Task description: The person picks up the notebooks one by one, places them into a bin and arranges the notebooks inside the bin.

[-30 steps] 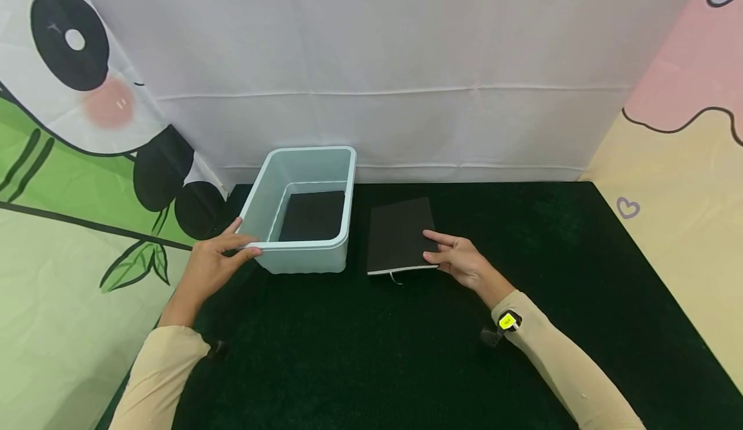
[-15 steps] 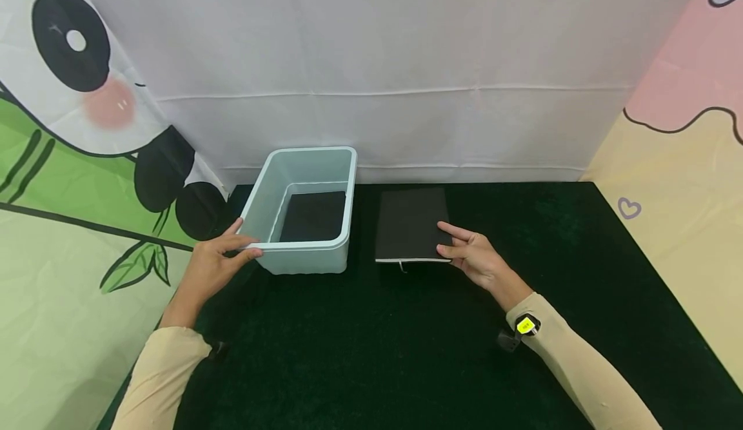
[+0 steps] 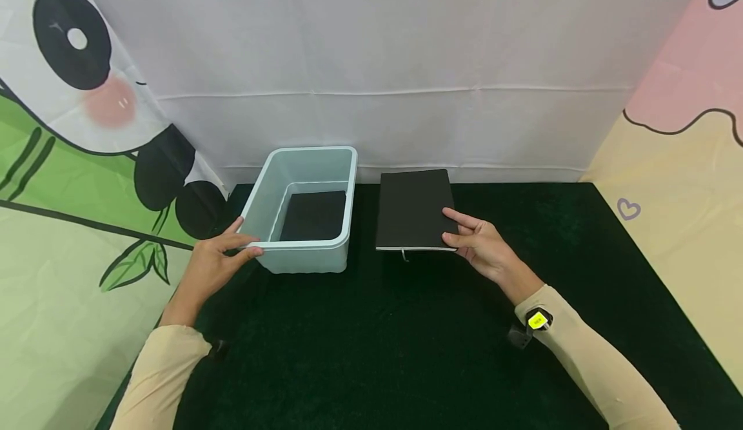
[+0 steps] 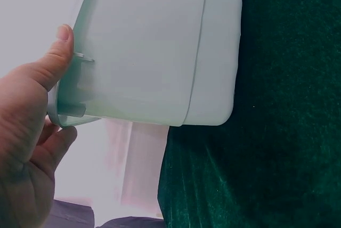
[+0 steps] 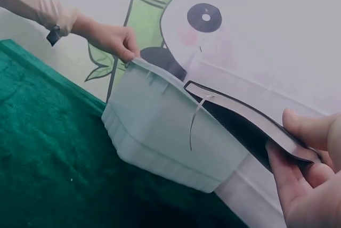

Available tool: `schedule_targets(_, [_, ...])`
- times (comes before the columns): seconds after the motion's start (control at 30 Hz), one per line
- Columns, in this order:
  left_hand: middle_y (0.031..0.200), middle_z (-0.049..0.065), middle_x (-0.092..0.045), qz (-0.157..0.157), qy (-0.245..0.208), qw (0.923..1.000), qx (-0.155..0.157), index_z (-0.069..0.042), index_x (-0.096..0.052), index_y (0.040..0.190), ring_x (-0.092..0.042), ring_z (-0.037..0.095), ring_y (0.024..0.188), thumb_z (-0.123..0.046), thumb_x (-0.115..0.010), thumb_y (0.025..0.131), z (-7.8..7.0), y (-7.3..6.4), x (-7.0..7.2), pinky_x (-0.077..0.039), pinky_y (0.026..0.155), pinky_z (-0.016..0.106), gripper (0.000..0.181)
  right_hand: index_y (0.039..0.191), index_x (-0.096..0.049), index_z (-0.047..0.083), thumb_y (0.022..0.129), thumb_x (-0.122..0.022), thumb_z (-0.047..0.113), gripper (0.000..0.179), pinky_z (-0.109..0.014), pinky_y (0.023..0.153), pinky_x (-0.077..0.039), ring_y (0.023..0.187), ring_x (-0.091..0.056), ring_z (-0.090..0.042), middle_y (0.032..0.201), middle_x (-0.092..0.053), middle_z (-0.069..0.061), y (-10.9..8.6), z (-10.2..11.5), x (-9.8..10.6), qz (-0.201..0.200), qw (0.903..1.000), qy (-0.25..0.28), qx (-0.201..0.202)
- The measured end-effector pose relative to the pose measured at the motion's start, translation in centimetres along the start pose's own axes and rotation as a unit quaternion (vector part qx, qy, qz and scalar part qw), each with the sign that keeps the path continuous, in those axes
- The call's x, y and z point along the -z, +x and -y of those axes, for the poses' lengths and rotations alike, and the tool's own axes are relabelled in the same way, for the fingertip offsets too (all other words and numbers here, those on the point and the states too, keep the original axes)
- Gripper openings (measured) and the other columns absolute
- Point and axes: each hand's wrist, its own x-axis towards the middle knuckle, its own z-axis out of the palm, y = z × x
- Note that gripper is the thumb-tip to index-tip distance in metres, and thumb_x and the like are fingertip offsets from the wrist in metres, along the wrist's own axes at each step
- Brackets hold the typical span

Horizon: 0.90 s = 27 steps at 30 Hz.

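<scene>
My left hand [image 3: 217, 269] grips the near left corner of a pale blue-green plastic bin [image 3: 302, 259], thumb and fingers on its rim. Flat on the bin's floor lies a black rectangular thing [image 3: 313, 216]. To the right of the bin, my right hand [image 3: 482, 249] holds a black notebook [image 3: 413, 209] by its near right corner, pinched between thumb and fingers. In the right wrist view the notebook [image 5: 250, 124] is raised above the green cloth, its pale page edges showing. A thin ribbon bookmark [image 5: 195, 124] dangles from it.
A dark green cloth [image 3: 371, 352] covers the table. Behind it hangs a white sheet [image 3: 395, 62]. A panda-printed backdrop [image 3: 87, 127] stands at the left and a pink and yellow one [image 3: 685, 159] at the right. The bin is near the back edge.
My right hand has moved right and away from me, lifting the notebook and squaring it up from its slight turn. The left hand and the bin have stayed in place.
</scene>
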Motion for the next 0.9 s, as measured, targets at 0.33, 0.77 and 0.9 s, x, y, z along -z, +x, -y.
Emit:
schedule_targets(0.33, [0.146,0.021,-0.055,-0.002,0.004,1.0000,-0.002,-0.009,-0.080,0.107,-0.053,0.044,0.133,-0.022,-0.082,0.088,-0.1,0.1,0.0,-0.049,0.090,0.065,0.023,0.157,-0.040,0.008,0.092,-0.069,-0.009,0.072,-0.025,0.087,-0.056,0.104,-0.073,-0.014,0.122,-0.074,0.001,0.4,2.4,-2.1,0.025,0.9996,-0.003,0.015])
schedule_targets(0.77, [0.147,0.021,-0.053,0.001,0.000,1.0000,0.004,-0.009,-0.080,0.108,-0.051,0.043,0.136,-0.025,-0.081,0.090,0.0,0.1,0.0,-0.049,0.091,0.064,0.024,0.154,-0.047,0.012,0.096,-0.064,-0.008,0.064,-0.021,0.076,-0.053,0.100,-0.073,-0.012,0.143,-0.062,-0.009,3.1,4.1,-5.8,0.041,0.9991,-0.008,0.012])
schedule_targets(0.9, [0.147,0.021,-0.053,0.003,-0.008,0.9999,0.006,-0.007,-0.079,0.109,-0.050,0.045,0.136,-0.025,-0.081,0.090,0.0,0.1,0.0,-0.047,0.092,0.066,0.026,0.153,-0.048,0.013,0.098,-0.061,-0.009,0.061,-0.021,0.079,-0.054,0.101,-0.073,-0.011,0.153,-0.051,-0.013,3.9,4.2,-6.9,0.045,0.9989,-0.004,0.014])
